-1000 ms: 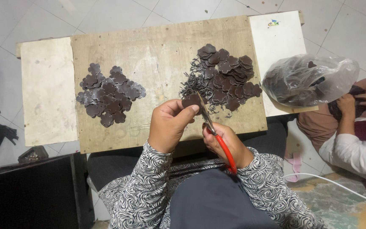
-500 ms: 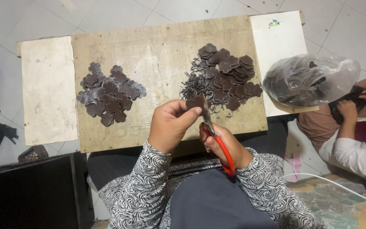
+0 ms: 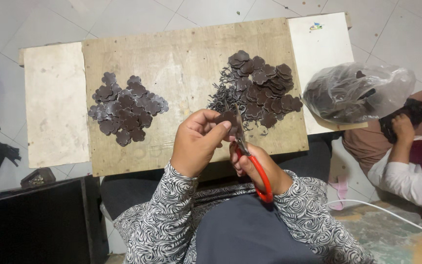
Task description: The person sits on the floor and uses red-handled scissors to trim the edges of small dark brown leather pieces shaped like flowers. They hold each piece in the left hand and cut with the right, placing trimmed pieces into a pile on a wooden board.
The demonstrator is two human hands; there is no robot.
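On the wooden surface [image 3: 181, 63], a flat spread of dark brown, scallop-edged pieces [image 3: 125, 107] lies at the left, and just right of it the left hand [image 3: 199, 142], sleeve in black-and-white swirl print, is curled with thumb and fingertips pinched on one such piece [image 3: 228, 119] held above the near edge. The right hand [image 3: 260, 168] is closed around the red handles of scissors [image 3: 250, 156], whose blades meet that piece, with a heap of pieces and thin trimmings [image 3: 260, 90] behind. Farther right, a crinkled clear bag [image 3: 357, 93] of dark pieces rests on a white board [image 3: 318, 44], beside another person's hand [image 3: 404, 129].
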